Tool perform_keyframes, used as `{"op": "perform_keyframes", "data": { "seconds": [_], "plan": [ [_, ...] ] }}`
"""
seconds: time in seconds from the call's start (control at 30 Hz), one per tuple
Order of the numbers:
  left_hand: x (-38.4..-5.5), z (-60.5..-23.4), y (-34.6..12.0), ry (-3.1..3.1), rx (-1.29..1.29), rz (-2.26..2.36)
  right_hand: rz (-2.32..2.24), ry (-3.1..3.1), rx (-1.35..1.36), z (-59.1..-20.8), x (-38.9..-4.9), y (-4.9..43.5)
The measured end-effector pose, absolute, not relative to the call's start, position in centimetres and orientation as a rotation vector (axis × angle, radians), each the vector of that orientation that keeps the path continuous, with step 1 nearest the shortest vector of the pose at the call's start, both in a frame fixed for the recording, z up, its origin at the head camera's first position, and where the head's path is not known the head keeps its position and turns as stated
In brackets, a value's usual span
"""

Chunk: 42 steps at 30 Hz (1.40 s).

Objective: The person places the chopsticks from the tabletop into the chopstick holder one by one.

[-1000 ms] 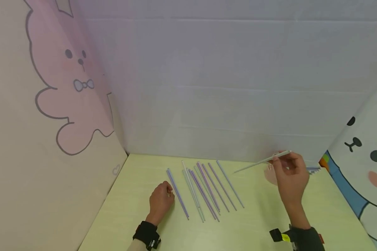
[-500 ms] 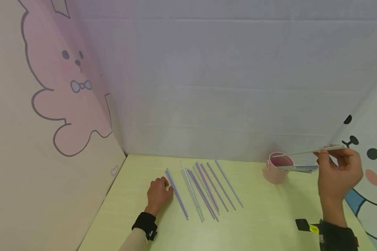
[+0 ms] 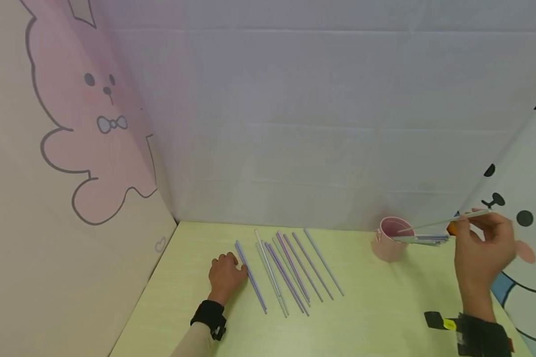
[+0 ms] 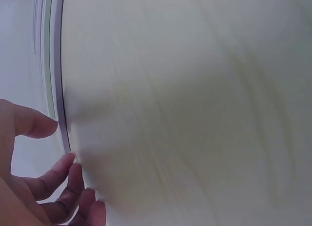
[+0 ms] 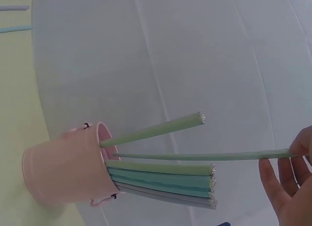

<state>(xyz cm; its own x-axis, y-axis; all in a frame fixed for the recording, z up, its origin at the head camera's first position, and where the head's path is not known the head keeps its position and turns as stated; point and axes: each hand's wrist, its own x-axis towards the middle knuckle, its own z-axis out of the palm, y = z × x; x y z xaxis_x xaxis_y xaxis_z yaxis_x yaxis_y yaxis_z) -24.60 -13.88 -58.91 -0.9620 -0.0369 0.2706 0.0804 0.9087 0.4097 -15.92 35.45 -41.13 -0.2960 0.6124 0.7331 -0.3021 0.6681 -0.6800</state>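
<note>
"Two hands for inspection. Findings on the right one?"

"Right hand point(image 3: 487, 247): at three o'clock from the smooth pink round bucket with small side lugs point(image 3: 386, 251). Thumb and fingertips are closed together, pinching one slender pale-green stick point(image 5: 219, 157) near its end; the opposite tip is at the bucket's mouth."

"Reason for that hold?"

"Presumably it keeps the fingers clear of the rim. The bucket stands upright on the pale yellow-green table point(image 3: 362, 302). Its bundle of green, teal and lilac sticks point(image 5: 165, 179) leans out towards three o'clock, apparently being too long for the walls."

"Left hand?"

"Left hand point(image 3: 225, 277): at nine o'clock of the loose straight purple, green and white sticks point(image 3: 288, 276), spread roughly side by side, perhaps for easy separation. Thumb and forefinger are parted beside the paired blue-violet sticks point(image 3: 251, 277); no firm hold seen, contact unconfirmed."

"Materials?"

"Sticks: narrow, straight, silvery and crinkled at the bundle's ends; substance undetermined. Bucket: satin finish, plastic or painted metal, cannot tell."
</note>
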Motion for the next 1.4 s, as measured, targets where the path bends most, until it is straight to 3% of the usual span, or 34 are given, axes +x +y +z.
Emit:
{"op": "perform_keyframes", "data": {
  "seconds": [0.2,0.83,1.4],
  "plan": [
    [-25.3,-58.3,-14.1,-2.838,-0.004,-0.584,0.919,-1.640,-0.119,-42.5,-16.5,35.8],
    [-26.8,-57.3,-14.4,-2.987,0.165,-0.684,0.912,-1.809,-0.293,-44.3,-17.4,35.2],
    [-26.6,-56.1,-15.7,-3.064,0.092,-0.747,0.833,-1.956,-0.336,-44.2,-17.0,34.8]
  ]
}}
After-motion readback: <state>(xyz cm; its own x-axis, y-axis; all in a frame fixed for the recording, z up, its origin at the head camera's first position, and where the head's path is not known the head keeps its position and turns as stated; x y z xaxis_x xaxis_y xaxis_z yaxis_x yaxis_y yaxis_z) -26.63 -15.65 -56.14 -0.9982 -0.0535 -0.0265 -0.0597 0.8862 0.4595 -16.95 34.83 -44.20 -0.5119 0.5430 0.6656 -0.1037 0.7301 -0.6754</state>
